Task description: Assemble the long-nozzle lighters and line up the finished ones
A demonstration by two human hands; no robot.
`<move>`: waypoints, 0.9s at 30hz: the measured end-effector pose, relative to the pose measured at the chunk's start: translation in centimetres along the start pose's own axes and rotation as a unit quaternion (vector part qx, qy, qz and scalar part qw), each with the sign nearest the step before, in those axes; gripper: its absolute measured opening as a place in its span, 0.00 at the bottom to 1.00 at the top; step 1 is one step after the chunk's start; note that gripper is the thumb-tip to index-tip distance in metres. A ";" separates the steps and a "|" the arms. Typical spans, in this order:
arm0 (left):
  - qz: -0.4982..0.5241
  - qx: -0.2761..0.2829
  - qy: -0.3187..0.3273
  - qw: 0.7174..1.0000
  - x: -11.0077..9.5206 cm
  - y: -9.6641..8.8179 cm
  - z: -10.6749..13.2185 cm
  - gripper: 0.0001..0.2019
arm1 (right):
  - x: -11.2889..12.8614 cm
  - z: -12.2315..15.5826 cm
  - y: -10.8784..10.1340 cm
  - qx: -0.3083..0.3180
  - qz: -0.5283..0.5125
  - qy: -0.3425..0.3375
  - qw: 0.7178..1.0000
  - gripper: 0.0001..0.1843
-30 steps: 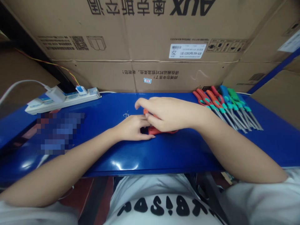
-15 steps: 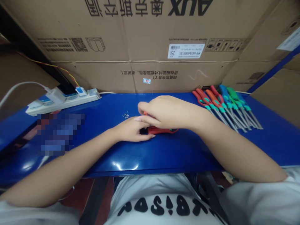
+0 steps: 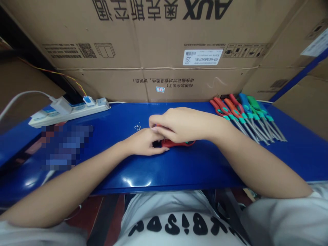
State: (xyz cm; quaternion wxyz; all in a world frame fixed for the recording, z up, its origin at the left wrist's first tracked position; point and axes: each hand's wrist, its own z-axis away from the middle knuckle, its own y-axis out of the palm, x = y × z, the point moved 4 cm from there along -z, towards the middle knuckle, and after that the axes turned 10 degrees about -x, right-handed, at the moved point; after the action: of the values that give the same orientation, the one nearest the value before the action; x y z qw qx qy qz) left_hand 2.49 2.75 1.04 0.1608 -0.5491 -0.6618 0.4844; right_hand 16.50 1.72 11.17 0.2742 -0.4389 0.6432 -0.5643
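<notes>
A red long-nozzle lighter [image 3: 176, 142] lies on the blue tabletop in front of me, partly covered by my hands. My left hand [image 3: 143, 141] grips its left end, the thumb along the near side. Above it, my right hand [image 3: 174, 124] is closed around a screwdriver [image 3: 159, 125]; a bit of orange handle shows between the fingers, with a thin shaft pointing down at the lighter. Where the tip meets the lighter is hidden. Just beyond my left hand lies a small cluster of screws [image 3: 138, 127].
Several long-nozzle lighters [image 3: 246, 112] in red, orange, blue and green lie side by side at the back right. A white power strip [image 3: 74, 112] with plugs sits back left, near a blurred-out patch [image 3: 68, 147]. A large cardboard sheet [image 3: 159, 37] stands behind the table.
My right hand has turned slightly and shifted a little left and down around the screwdriver. My left hand and the lighter stay in place.
</notes>
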 end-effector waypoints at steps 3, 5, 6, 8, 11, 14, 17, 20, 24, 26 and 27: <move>0.003 -0.001 0.002 1.000 -0.1 -0.1 -0.1 0.11 | 0.1 0.3 -0.2 0.007 -0.047 0.011 0.999 0.16; 0.006 -0.004 0.004 1.000 -0.1 -0.1 -0.2 0.11 | 0.1 0.4 -0.3 0.007 -0.059 0.022 0.998 0.18; 0.007 -0.006 0.004 1.000 -0.2 -0.1 -0.2 0.10 | 0.0 0.5 -0.3 0.005 -0.053 0.025 0.998 0.16; 0.005 -0.007 0.000 1.000 -0.2 -0.1 -0.2 0.11 | -0.1 0.4 -0.3 -0.001 -0.021 0.027 0.999 0.13; -0.001 0.005 -0.016 1.000 0.0 0.0 0.0 0.11 | -0.1 0.4 -0.2 0.008 0.015 0.016 1.000 0.15; 0.010 0.009 -0.023 1.000 0.1 0.1 0.1 0.12 | 0.2 0.5 -0.1 0.022 -0.019 -0.005 1.000 0.07; 0.008 0.002 -0.031 0.999 0.2 0.1 0.1 0.13 | 0.4 0.6 -0.1 0.007 -0.030 -0.012 0.999 0.11; 0.005 0.000 -0.042 0.999 0.3 0.0 0.1 0.14 | 0.1 0.4 -0.1 -0.013 -0.008 -0.002 1.000 0.11; 0.010 0.016 -0.030 0.999 0.2 0.1 0.0 0.12 | 0.1 0.2 0.0 0.003 0.006 0.001 1.000 0.13; 0.022 0.007 -0.020 1.000 0.1 0.0 -0.1 0.11 | 0.3 0.3 -0.2 -0.003 -0.028 -0.006 1.000 0.13; 0.026 0.000 -0.018 1.000 0.1 0.0 0.0 0.11 | 0.4 0.3 -0.3 -0.008 -0.041 -0.007 0.999 0.15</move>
State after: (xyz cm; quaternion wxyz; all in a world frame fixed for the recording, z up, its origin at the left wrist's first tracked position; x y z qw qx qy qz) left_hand 2.48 2.90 1.01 0.1361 -0.5578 -0.6501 0.4977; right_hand 16.64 1.21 11.42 0.2513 -0.4712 0.6271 -0.5670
